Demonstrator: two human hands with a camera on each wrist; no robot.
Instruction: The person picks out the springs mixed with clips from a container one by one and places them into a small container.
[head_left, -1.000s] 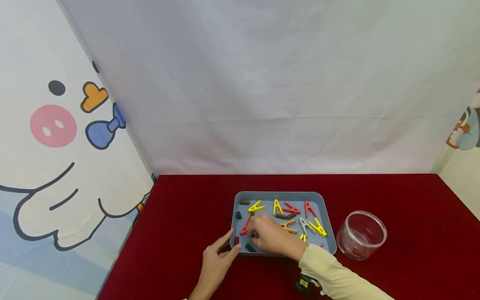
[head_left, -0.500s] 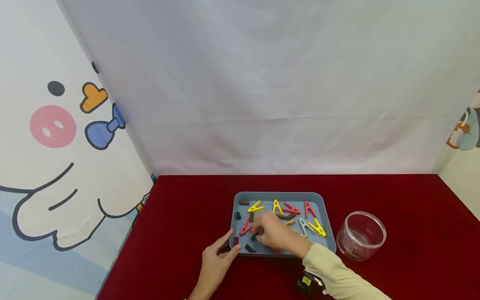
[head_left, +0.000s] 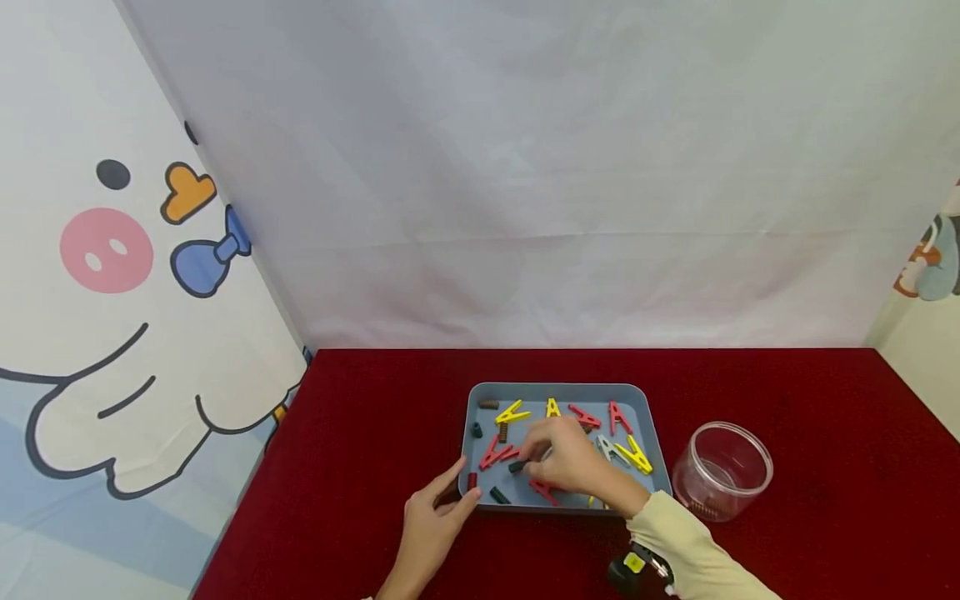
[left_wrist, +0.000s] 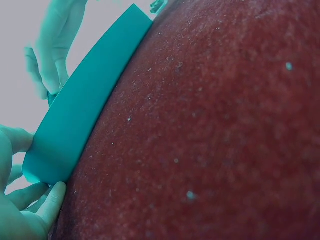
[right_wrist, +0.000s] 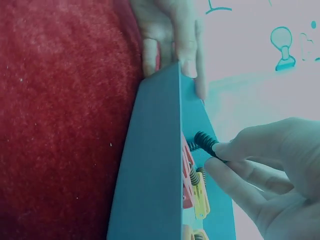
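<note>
The right hand's [head_left: 566, 454] grip pinches a dark spring [right_wrist: 205, 141] between thumb and fingertips, inside the tray [right_wrist: 150, 165]; whether the spring is clear of the tray floor, I cannot tell. The left hand's [head_left: 431, 525] grip is spread, thumb and forefinger resting about the tray's near left corner.

On the counter [head_left: 375, 417], just beside the tray's right wall, stands a clear jar [head_left: 686, 479] with at least one brown spring [head_left: 702, 509] at its bottom, so a little of the work appears done. Much seems left: springs and clips lie mixed in the tray. A red spring [head_left: 472, 481] and a green spring [head_left: 499, 496] are near that same corner, other springs are farther back, and red, yellow and grey clips are scattered across the tray. The pinched spring is not yet in the jar. The right hand hides part of the tray, so a full count is impossible.
</note>
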